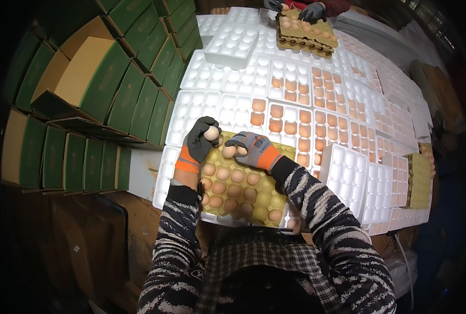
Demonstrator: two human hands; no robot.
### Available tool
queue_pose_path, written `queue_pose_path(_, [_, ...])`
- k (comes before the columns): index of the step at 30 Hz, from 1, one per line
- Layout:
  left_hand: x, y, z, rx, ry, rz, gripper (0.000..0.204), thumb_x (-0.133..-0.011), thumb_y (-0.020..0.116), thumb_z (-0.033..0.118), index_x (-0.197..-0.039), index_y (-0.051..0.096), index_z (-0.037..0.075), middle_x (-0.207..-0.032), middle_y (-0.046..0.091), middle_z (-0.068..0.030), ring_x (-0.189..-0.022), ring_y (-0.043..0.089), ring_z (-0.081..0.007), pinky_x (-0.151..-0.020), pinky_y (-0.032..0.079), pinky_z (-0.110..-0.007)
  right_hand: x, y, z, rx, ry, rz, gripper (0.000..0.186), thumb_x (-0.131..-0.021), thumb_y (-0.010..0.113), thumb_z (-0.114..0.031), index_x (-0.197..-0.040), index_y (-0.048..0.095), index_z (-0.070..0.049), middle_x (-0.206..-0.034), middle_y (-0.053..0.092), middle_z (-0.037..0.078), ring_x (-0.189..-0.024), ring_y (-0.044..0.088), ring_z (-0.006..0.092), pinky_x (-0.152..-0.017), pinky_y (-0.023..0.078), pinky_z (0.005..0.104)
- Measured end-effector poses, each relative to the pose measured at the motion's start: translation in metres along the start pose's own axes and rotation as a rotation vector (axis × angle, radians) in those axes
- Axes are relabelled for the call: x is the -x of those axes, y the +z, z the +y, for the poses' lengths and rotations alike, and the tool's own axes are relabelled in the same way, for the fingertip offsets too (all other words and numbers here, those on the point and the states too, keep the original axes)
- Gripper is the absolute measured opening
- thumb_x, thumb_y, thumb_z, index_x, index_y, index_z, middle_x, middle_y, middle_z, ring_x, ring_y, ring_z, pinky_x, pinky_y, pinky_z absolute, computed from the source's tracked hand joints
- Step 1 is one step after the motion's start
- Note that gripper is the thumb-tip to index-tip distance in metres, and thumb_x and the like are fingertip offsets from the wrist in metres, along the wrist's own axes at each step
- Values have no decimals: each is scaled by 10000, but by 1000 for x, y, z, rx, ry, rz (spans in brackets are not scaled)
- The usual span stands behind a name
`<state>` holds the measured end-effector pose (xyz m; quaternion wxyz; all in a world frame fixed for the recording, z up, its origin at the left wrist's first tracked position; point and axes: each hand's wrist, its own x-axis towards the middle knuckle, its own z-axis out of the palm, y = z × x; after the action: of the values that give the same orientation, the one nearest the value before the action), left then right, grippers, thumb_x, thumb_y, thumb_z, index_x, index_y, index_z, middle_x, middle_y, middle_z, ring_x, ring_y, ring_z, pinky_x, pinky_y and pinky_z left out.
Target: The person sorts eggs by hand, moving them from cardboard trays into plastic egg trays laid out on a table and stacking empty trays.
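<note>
In front of me lies a yellowish egg tray (267, 200) with several brown eggs in its cups; some cups on its right side hold nothing. My left hand (200, 137), in a grey and orange glove, is closed around a pale egg (211, 133) above the tray's far left corner. My right hand (253, 148), gloved the same way, has its fingers curled over eggs (230, 152) at the tray's far edge. Whether it has lifted them off the cups cannot be made out.
White foam egg trays (243, 71) cover the table, several partly filled with brown eggs. Green cartons (107, 78) are stacked at the left. Across the table, another person's gloved hand (312, 12) is over a stack of egg trays (305, 39). White foam trays (343, 175) are piled at right.
</note>
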<state>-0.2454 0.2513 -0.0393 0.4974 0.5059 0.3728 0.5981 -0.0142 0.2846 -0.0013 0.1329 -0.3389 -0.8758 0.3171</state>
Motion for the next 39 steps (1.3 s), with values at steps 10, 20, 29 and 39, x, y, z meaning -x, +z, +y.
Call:
queue_pose_path(10, [-13, 1, 39, -1385, -505, -341, 472, -806, 711, 321, -1274, 653, 287, -1069, 634, -52, -1001, 635, -260, -922, 513, -373, 6, -95, 158, 359, 700, 9, 491, -833, 696, -401, -1288, 636, -225, -1244, 647, 81, -1123, 634, 302, -977, 504, 422])
queue_pose_path(20, [-64, 27, 29, -884, -215, -6, 390, -730, 822, 200, -1094, 746, 84, -997, 695, -80, -891, 664, -229, -811, 541, -340, -85, -102, 190, 605, 356, 0, 428, -947, 570, -275, -1368, 572, -200, -1332, 552, 124, -1251, 521, 312, -1010, 476, 422])
queue_pose_path(29, [-216, 109, -66, -1450, -328, -285, 394, -866, 652, 329, -1244, 671, 217, -1217, 614, -50, -1130, 617, -254, -954, 506, -391, 11, -131, 154, 253, 209, 372, 527, -897, 656, -312, -1398, 529, -212, -1377, 536, 98, -1264, 503, 331, -1059, 453, 434])
queue_pose_path(39, [-257, 92, -128, -1276, -81, -78, 414, -969, 555, 291, -1368, 582, 181, -1407, 560, -116, -1299, 519, -315, -1077, 428, -435, 130, -103, 35, -13, 127, 264, 505, -839, 744, -194, -1322, 600, -169, -1301, 576, 93, -1135, 594, 325, -935, 527, 431])
